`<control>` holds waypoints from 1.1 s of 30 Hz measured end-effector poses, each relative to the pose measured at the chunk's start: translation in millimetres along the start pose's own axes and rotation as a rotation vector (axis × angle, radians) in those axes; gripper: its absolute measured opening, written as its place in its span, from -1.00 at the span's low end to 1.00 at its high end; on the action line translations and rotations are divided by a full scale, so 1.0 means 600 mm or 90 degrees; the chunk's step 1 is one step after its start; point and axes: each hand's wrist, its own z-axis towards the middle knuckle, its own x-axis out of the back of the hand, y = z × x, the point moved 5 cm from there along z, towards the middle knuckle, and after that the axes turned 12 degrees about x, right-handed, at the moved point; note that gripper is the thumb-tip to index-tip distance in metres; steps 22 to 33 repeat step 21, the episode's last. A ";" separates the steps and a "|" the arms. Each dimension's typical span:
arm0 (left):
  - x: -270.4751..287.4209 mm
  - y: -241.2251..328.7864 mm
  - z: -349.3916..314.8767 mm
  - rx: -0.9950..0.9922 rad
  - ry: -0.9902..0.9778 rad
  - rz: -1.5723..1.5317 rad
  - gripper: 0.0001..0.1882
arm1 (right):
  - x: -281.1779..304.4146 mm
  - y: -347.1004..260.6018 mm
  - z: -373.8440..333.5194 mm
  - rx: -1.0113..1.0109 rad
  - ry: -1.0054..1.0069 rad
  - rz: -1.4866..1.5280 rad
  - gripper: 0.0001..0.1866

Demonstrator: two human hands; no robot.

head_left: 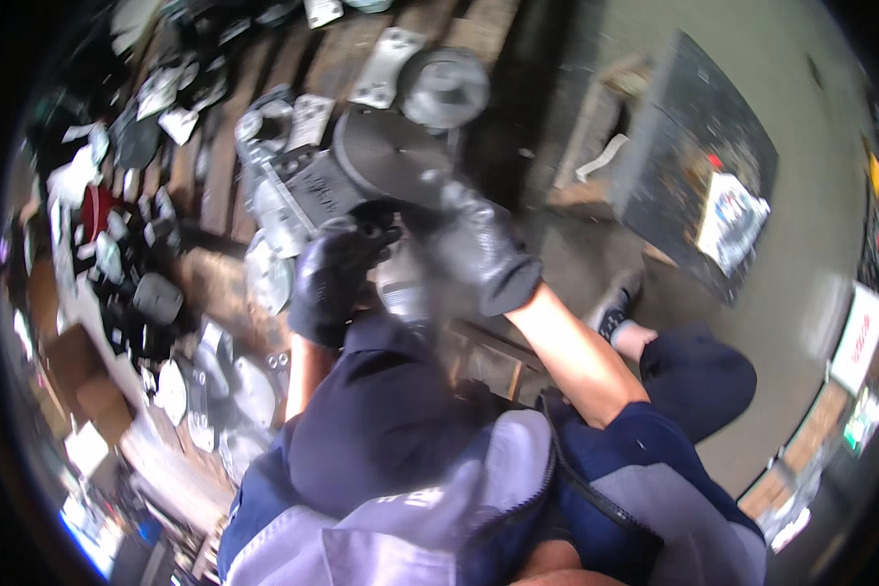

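My left hand, in a black glove, is curled close to my lap, beside a grey metal block with markings. Its fingers are closed near a small dark part; what they grip is hard to make out. My right hand, also gloved, is smeared by motion at the lower right edge of a round grey metal disc. Whether it touches the disc cannot be seen. Below, between both hands, stands a blurred ribbed cylindrical metal piece.
A slatted wooden pallet bears metal castings, including a round flanged part and a flat plate with holes. Several oval plates lie at left. To the right stands a dark board-topped stand with a crumpled silvery packet.
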 end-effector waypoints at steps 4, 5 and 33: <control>-0.035 0.047 0.017 0.205 -0.174 -0.125 -0.71 | -0.033 -0.105 -0.063 0.237 -0.075 -0.469 -0.71; -0.042 0.093 0.039 0.148 -0.201 -0.110 -0.69 | -0.063 -0.149 -0.092 0.395 -0.075 -0.698 -0.67; -0.395 0.286 0.062 0.441 -0.886 -0.623 -0.39 | -0.104 -0.533 -0.244 0.212 -0.102 -0.474 -0.61</control>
